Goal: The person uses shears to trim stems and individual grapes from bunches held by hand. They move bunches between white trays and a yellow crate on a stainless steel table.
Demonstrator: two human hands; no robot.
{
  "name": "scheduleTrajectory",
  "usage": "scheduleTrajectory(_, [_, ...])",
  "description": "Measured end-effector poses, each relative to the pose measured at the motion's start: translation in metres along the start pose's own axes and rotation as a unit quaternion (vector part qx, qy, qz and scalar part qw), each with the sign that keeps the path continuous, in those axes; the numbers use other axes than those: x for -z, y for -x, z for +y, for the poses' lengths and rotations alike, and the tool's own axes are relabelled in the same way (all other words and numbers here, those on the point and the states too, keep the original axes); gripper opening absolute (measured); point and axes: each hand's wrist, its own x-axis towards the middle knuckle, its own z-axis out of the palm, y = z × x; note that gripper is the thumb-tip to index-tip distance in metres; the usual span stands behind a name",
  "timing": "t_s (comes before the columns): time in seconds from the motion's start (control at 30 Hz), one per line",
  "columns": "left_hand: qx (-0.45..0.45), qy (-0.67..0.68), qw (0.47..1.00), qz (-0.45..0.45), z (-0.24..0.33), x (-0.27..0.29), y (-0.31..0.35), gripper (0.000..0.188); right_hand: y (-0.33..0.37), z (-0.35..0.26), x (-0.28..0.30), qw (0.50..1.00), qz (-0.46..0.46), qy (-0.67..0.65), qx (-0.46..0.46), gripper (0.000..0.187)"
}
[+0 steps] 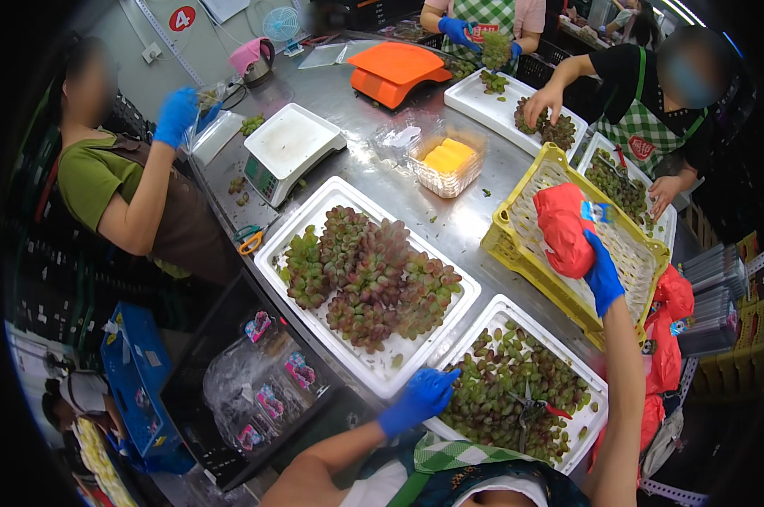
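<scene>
My right hand (pixel 602 275), in a blue glove, grips a full-looking red bag (pixel 562 228) with a blue and white label; its contents are hidden. The bag is held over a yellow plastic crate (pixel 517 291) with a pale perforated lining. My gloved left hand (pixel 420 400) is at the near left edge of a white tray (pixel 595 390), fingers apart, with nothing visible in them. Loose red-green grapes (pixel 492 384) cover that tray, and red-handled pruning snips (pixel 530 411) lie on them. Left of it, another white tray (pixel 382 382) bears several grape bunches (pixel 369 279).
A digital scale (pixel 293 142), an orange scale (pixel 399 72), a clear tub with yellow contents (pixel 448 156) and orange-handled scissors (pixel 249 243) occupy the metal table. More red bags (pixel 665 346) lie right of the crate. Co-workers stand left and across, two handling grapes over trays.
</scene>
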Motion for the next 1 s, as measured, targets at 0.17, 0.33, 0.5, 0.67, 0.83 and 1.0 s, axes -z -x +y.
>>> scheduleTrajectory(0.17, [0.014,0.013,0.999,-0.039,-0.001,-0.001,0.0,0.045,0.131,0.016,-0.004,0.996,-0.002,-0.091,-0.019,0.051])
scheduleTrajectory(0.33, [0.184,0.306,0.934,-0.013,0.021,0.015,-0.016,0.066,0.248,0.094,-0.013,0.975,0.038,-0.131,-0.175,0.057])
scheduleTrajectory(0.5, [0.12,0.227,0.966,-0.021,0.032,0.007,-0.029,0.064,0.306,0.151,-0.031,0.952,0.05,-0.162,-0.255,0.057])
scheduleTrajectory(0.67, [0.257,0.31,0.915,-0.006,0.036,0.011,-0.034,0.03,0.307,0.154,-0.037,0.922,-0.02,-0.301,-0.241,0.055])
scheduleTrajectory(0.83, [0.061,0.218,0.972,0.06,0.07,0.024,-0.075,0.034,0.308,0.157,-0.025,0.941,-0.009,-0.32,-0.108,0.045])
scheduleTrajectory(1.0, [-0.038,0.256,0.962,-0.086,0.119,0.016,-0.103,0.035,0.326,0.12,-0.036,0.966,0.191,0.044,0.171,0.058])
